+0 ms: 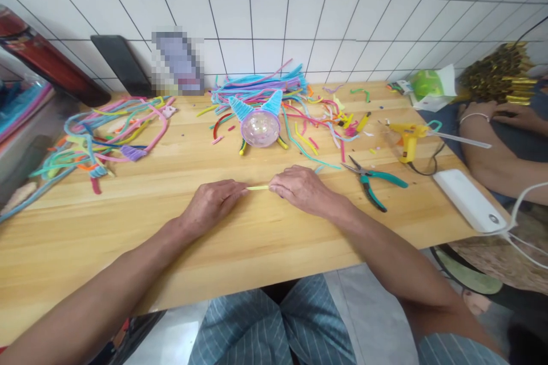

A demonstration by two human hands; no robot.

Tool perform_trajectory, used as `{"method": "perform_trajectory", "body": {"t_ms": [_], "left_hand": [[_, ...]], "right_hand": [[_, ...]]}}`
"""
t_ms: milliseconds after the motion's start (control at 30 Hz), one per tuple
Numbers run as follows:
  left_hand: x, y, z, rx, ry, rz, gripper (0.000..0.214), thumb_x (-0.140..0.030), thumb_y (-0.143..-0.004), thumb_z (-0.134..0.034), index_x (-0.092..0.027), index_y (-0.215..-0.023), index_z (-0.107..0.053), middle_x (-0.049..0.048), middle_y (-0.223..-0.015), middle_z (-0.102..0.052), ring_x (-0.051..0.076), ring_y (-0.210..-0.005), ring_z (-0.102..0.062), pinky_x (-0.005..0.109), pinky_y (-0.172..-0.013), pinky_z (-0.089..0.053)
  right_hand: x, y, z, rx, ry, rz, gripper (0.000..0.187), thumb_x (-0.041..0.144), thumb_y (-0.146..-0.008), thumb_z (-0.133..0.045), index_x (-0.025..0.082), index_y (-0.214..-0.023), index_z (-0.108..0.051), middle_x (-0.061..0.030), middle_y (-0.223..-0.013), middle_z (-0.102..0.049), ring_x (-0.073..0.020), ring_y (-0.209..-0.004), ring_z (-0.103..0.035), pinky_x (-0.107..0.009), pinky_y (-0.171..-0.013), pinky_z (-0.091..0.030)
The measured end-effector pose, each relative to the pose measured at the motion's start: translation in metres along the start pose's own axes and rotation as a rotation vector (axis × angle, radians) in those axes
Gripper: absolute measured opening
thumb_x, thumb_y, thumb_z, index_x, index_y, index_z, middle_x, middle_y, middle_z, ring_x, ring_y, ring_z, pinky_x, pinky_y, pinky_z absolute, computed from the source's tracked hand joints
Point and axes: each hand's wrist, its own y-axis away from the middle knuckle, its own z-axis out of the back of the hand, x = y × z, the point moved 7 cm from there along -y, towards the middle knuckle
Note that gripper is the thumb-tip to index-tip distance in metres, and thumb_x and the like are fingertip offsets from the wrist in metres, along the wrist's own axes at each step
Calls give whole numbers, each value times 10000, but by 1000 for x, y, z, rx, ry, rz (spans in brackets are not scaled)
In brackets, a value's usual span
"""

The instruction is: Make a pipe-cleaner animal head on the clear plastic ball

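Both my hands rest on the wooden table (128,228) near its middle. My left hand (214,202) and my right hand (299,187) each pinch one end of a short pale-yellow pipe cleaner piece (258,187) stretched flat between them. Just beyond it stands a clear iridescent ball (260,127) with two blue pipe-cleaner cones on top and small yellow legs.
Heaps of coloured pipe cleaners lie at the left (107,131) and behind the ball (265,88). Green-handled pliers (372,181), a yellow glue gun (409,138) and a white power bank (468,199) lie to the right. Another person's arm (488,148) is at the right edge.
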Motion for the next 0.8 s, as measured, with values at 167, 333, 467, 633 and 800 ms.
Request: {"method": "perform_trajectory", "body": {"t_ms": [167,333,467,633,800], "left_hand": [[9,-4,1,33,-7,50,446,-432,-1157,-489,-160,-1050,-826,70,-887,-821,177,-749,-772,259,-701,-580],[10,-2,6,-11,5,87,483,-436,-1162,-467,-148,-1036,-834,87,-910,-840,188,-783,-793,262,-731,-598],[13,0,9,-56,88,160,488,-480,-1154,-483,-160,-1081,-845,98,-1036,-873,204,-893,-833,270,-836,-641],[20,-1,3,10,110,180,536,-560,-1137,-486,-157,-1173,-836,115,-1101,-871,237,-955,-844,307,-867,-662],[20,-2,1,91,67,102,566,-542,-1160,-421,-155,-1202,-831,124,-1160,-867,244,-986,-857,310,-883,-676]], "right_hand": [[-14,0,9,-31,-33,-83,277,215,-1121,-572,206,-911,-752,-30,-845,-790,-182,-824,-707,-324,-823,-445],[-16,0,8,-28,-1,-75,236,197,-1094,-619,199,-899,-751,-32,-828,-786,-188,-818,-702,-322,-792,-416],[-12,-1,4,20,-40,-64,294,195,-1110,-595,206,-850,-730,-19,-839,-795,-179,-801,-701,-320,-791,-407],[-20,1,9,-6,-44,-126,269,225,-1115,-594,205,-896,-749,-31,-836,-780,-177,-811,-686,-311,-797,-404],[-30,4,14,-33,-60,-177,255,249,-1117,-580,204,-952,-770,-44,-841,-771,-188,-830,-682,-311,-798,-407]]}}
